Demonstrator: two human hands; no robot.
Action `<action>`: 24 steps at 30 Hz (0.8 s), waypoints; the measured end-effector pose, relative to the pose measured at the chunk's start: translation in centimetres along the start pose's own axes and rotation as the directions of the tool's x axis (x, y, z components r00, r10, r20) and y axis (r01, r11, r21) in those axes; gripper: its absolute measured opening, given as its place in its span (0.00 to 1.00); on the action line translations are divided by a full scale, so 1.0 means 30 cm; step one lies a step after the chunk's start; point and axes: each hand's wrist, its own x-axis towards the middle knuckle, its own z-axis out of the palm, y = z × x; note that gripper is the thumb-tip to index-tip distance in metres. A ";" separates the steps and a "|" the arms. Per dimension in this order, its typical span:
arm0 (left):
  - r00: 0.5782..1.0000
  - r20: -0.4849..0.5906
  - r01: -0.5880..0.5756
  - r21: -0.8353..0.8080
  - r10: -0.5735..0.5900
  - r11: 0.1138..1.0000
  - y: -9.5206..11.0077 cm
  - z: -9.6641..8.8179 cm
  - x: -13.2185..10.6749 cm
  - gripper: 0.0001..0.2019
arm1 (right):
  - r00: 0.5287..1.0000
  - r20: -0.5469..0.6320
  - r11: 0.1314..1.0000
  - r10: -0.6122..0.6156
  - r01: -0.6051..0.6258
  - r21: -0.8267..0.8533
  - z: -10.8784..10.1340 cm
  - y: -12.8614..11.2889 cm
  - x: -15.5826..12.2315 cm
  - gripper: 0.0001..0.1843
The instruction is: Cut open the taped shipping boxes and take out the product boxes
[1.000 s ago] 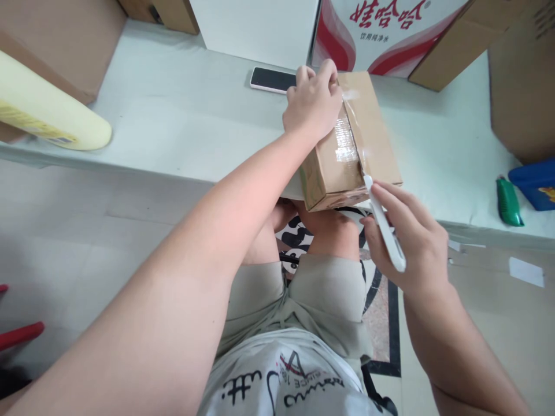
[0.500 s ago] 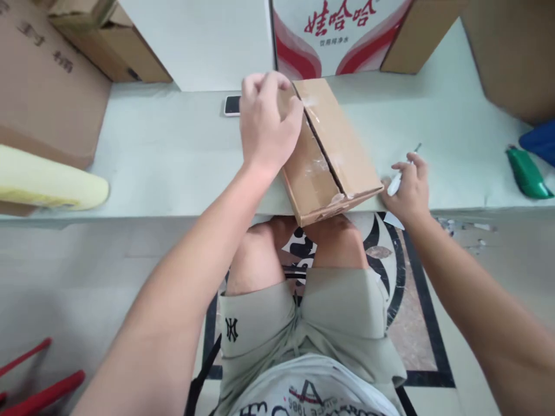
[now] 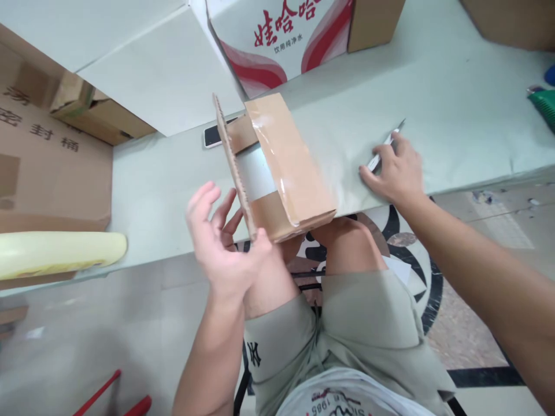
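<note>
A brown cardboard box [image 3: 299, 167] rests at the table's front edge, tilted toward my knees. Its left flap [image 3: 232, 162] stands upright while the right flap lies flat. Through the gap a pale, flat surface [image 3: 256, 170] shows inside. My left hand [image 3: 223, 237] is open at the near left corner, fingers spread outside the raised flap and thumb by the box's corner. To the right of the box, my right hand [image 3: 394, 167] is low over the table, thumb and fingers around a white-handled knife [image 3: 381, 153] whose thin blade points away from me.
Behind the box lie a phone [image 3: 212, 136], a white carton [image 3: 165, 75] and a red-and-white printed carton [image 3: 281, 46]. A large brown carton [image 3: 52, 156] and a pale yellow roll [image 3: 65, 251] are at left. A green packet [image 3: 544, 110] sits far right.
The box's left flap has swung up, exposing the inside. My left hand has come down and left to the near corner. The view has shifted, and the right hand still has the knife.
</note>
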 end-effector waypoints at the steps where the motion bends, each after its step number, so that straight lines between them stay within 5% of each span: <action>1: 0.997 -0.073 -0.013 0.006 0.013 1.000 -0.016 -0.010 -0.001 0.28 | 1.000 -0.021 1.000 0.000 0.000 -0.003 0.003 0.002 -0.001 0.28; 4: 0.973 -0.228 0.034 0.039 -0.024 0.999 -0.064 -0.039 -0.003 0.21 | 0.997 -0.072 1.000 -0.007 0.007 -0.001 0.015 0.018 -0.002 0.29; 9: 0.961 -0.239 0.135 -0.037 -0.140 0.990 -0.066 -0.056 -0.017 0.21 | 0.990 -0.124 0.988 -0.065 0.081 0.132 -0.044 -0.031 -0.046 0.29; 11: 0.972 -0.206 0.119 0.006 -0.115 0.993 -0.022 -0.055 -0.030 0.22 | 0.964 -0.163 0.932 -0.210 0.248 0.265 -0.110 -0.117 -0.098 0.30; 14: 0.988 -0.133 0.102 0.139 -0.083 0.985 0.064 -0.054 -0.050 0.18 | 0.853 -0.230 0.750 -0.469 0.522 0.406 -0.215 -0.293 -0.191 0.37; 16: 0.995 -0.068 0.089 0.221 -0.075 0.971 0.113 -0.056 -0.059 0.15 | 0.806 -0.249 0.694 -0.538 0.590 0.412 -0.264 -0.400 -0.234 0.36; 20: 0.997 0.022 0.061 0.302 -0.071 0.951 0.150 -0.065 -0.067 0.08 | 0.883 -0.212 0.785 -0.419 0.470 0.404 -0.311 -0.484 -0.218 0.22; 24: 1.000 0.028 -0.016 0.293 0.008 0.956 0.137 -0.062 -0.086 0.05 | 0.967 -0.251 0.841 -0.038 0.166 0.515 -0.330 -0.451 -0.117 0.18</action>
